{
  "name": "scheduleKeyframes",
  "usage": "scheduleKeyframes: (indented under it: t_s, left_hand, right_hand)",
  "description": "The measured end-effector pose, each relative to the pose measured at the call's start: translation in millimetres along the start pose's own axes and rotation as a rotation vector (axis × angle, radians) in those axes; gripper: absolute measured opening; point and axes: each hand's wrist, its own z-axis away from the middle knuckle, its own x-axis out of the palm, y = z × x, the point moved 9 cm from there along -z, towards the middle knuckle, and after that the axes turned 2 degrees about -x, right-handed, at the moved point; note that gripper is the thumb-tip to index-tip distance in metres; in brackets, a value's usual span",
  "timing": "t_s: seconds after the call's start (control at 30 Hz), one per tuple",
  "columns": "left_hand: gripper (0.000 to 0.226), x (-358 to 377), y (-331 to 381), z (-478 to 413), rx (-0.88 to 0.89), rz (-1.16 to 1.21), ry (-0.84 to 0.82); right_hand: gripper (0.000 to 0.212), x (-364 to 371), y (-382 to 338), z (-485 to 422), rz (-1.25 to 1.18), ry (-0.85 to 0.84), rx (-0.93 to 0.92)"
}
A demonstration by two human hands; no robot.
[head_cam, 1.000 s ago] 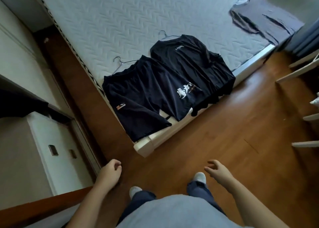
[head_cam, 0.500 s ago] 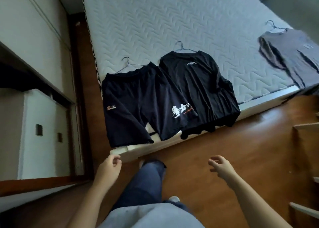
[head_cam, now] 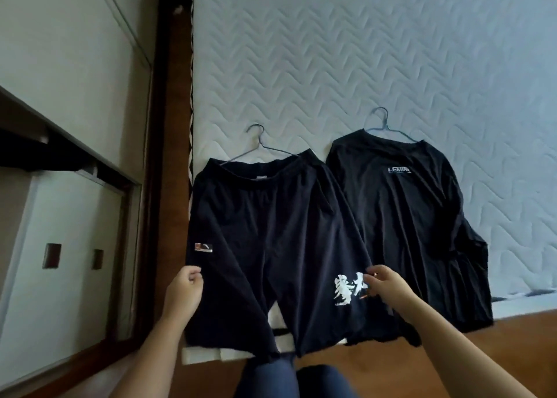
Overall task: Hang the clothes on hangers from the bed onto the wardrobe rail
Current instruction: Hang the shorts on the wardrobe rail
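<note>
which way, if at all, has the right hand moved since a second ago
Yes, forward: the right hand was over the floor short of the bed and now reaches over the black shorts on it.

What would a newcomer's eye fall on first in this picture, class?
Dark shorts with a bold white print and a black shirt lie side by side on the white quilted mattress. The left hand is at the shorts' left edge, the right hand by the print; whether either grips is unclear.

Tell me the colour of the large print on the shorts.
White, on the black shorts; the print shows best in the head view.
</note>
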Motion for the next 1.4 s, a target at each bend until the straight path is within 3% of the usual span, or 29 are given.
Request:
scheduleKeyframes:
  t_s: [0.23, 0.4, 0.7, 0.9, 1.13, 1.4]
  left_hand:
    - [0.026, -1, 67, -111, -0.038, 0.001, 0.122]
    - [0.029, 9, 94, -176, 0.015, -0.013, 0.189]
    - [0.044, 21, 109, -265, 0.034, -0.086, 0.215]
    - [0.043, 31, 107, -287, -0.048, -0.056, 0.198]
    - [0.036, 14, 106, -254, -0.123, 0.105, 0.192]
    - [0.029, -24, 80, -123, -0.087, 0.361, 0.288]
  right_hand:
    - [0.040, 4, -138, -133, 0.160, -0.059, -0.175]
    - [0.042, 9, -204, -225, 0.233, 0.009, -0.280]
    - [0.045, 25, -232, -314, 0.557, 0.081, -0.368]
    - [0.036, 36, -223, -325, 0.587, 0.102, -0.346]
    - [0.027, 24, -214, -284, 0.328, 0.190, -0.344]
    - [0.019, -12, -160, -180, -0.104, 0.204, -0.246]
